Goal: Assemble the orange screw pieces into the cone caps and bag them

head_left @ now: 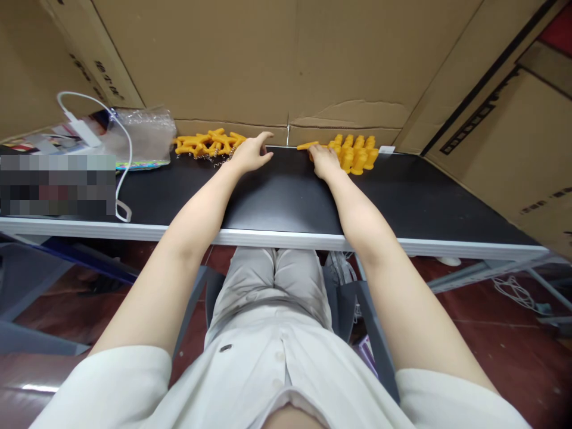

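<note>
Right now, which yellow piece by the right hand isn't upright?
The yellow piece poking left from the right hand; the upright pieces stand in rows.

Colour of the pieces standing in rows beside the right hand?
The pieces are yellow-orange; head view, the only one.

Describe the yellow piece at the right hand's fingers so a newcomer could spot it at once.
Follow the silver-edged black tabletop to its far side, along the brown cardboard wall. There, the bare right hand has its fingers at a slim orange-yellow piece. It points sideways to the left, while the stubby orange-yellow pieces just right of the hand stand upright in rows.
</note>
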Available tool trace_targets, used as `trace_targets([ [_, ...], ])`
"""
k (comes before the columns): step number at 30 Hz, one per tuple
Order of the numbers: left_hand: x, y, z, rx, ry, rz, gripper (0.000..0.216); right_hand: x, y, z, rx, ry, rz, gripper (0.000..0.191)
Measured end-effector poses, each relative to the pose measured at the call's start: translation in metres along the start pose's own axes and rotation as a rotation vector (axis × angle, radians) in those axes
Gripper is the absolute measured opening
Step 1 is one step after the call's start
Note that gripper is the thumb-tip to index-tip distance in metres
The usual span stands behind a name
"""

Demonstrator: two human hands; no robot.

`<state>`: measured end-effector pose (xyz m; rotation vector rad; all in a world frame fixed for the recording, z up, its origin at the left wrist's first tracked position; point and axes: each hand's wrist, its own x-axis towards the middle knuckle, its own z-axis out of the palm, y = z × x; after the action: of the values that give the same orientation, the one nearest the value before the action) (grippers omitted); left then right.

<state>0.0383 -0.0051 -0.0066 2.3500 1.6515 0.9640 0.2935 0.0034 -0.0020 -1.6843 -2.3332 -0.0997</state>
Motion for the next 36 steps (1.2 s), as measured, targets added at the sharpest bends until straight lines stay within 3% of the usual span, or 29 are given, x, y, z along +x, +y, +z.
trace_targets([
  [4,-0.001,0.000,0.000,0.019,-0.007,-0.012,0.065,0.006,0.007,0.008,0.052,-0.027,-0.002,0.060],
  [8,0.000,-0.003,0.002,0.028,-0.008,0.004,0.063,0.009,0.009,0.012,0.222,0.017,-0.009,0.044],
  [14,0.000,-0.004,0.002,0.039,-0.004,0.007,0.059,0.007,0.002,0.006,-0.020,-0.092,0.004,0.064],
  [18,-0.001,-0.002,0.000,0.019,-0.011,-0.004,0.060,0.011,0.014,-0.002,-0.066,0.115,-0.003,0.062],
  [23,0.000,-0.003,0.000,-0.017,-0.014,0.014,0.059,0.014,0.039,-0.009,-0.070,0.314,0.129,0.058],
  [29,-0.001,-0.001,-0.001,0.026,-0.021,-0.007,0.054,0.012,0.040,-0.011,0.009,0.205,0.281,0.038],
  [33,0.001,-0.003,-0.002,0.040,-0.021,-0.020,0.043,0.013,0.037,-0.016,0.142,0.196,0.285,0.022],
  [36,0.006,-0.011,-0.006,0.076,0.056,-0.055,0.038,0.025,0.045,-0.012,0.292,0.183,0.284,0.011],
])
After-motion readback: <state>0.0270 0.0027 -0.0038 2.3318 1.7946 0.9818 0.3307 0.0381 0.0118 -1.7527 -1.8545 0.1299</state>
